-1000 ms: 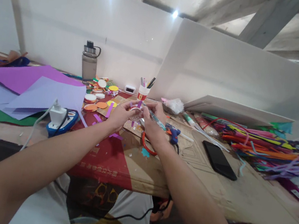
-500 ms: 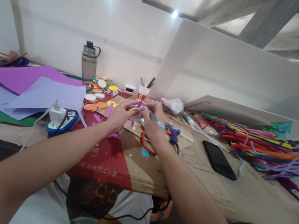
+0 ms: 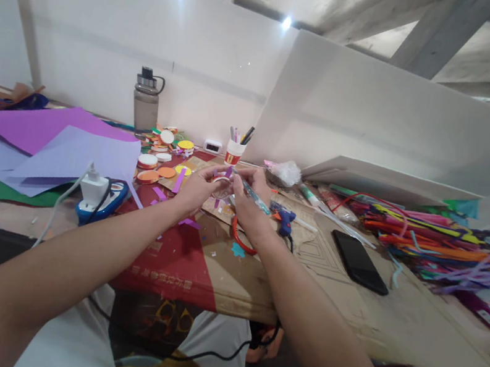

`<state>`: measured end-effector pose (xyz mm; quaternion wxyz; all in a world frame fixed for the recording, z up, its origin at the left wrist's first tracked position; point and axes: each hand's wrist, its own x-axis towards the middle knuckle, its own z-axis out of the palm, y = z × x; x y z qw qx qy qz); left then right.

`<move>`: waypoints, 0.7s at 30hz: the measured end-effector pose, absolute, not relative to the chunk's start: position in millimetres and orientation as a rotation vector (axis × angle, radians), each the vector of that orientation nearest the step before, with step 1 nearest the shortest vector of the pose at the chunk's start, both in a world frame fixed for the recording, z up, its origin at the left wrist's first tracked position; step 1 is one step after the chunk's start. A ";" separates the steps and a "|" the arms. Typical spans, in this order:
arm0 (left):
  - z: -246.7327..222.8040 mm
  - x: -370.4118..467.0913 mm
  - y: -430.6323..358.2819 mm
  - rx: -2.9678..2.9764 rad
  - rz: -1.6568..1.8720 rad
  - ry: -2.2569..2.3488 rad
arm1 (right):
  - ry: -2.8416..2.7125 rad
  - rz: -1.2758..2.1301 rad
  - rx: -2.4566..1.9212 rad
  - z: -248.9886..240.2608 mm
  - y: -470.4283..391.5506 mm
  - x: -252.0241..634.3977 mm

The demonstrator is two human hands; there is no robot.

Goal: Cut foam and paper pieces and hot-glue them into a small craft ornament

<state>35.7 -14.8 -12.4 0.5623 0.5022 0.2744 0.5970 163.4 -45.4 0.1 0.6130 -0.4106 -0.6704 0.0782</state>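
Note:
Over the middle of the table my left hand (image 3: 199, 190) is closed on a small round disc (image 3: 222, 178) with a pale face. A purple strip (image 3: 229, 172) stands up at the disc's edge. My right hand (image 3: 249, 200) is closed around a slim pen (image 3: 255, 198) with a clear teal barrel, its tip end close to the disc. Fingers of both hands nearly meet there and hide part of the disc. Below the right hand lie red-handled scissors (image 3: 240, 236) and a teal paper flower (image 3: 237, 249). A blue glue gun (image 3: 284, 220) rests to its right.
Paper discs (image 3: 148, 176) and a water bottle (image 3: 146, 101) stand back left, near purple sheets (image 3: 84, 160) and a blue power strip (image 3: 103, 200). A pen cup (image 3: 234, 151) is at the back. Rightward lie a phone (image 3: 358, 262) and pipe cleaners (image 3: 433, 240).
The pen in my right hand has shifted its angle slightly. Both hands stay in nearly the same place, and the left still holds the disc.

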 end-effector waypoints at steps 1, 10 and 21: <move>-12.1 35.6 -15.0 1.186 1.406 0.651 | -1.547 0.177 -0.950 -0.2 -45.1 163.5; -12.0 35.8 -16.1 1.198 1.402 0.636 | -1.562 0.166 -0.941 -0.6 -44.9 163.8; -13.6 35.3 -14.3 1.144 1.388 0.584 | -1.542 0.225 -0.911 1.2 -46.6 163.3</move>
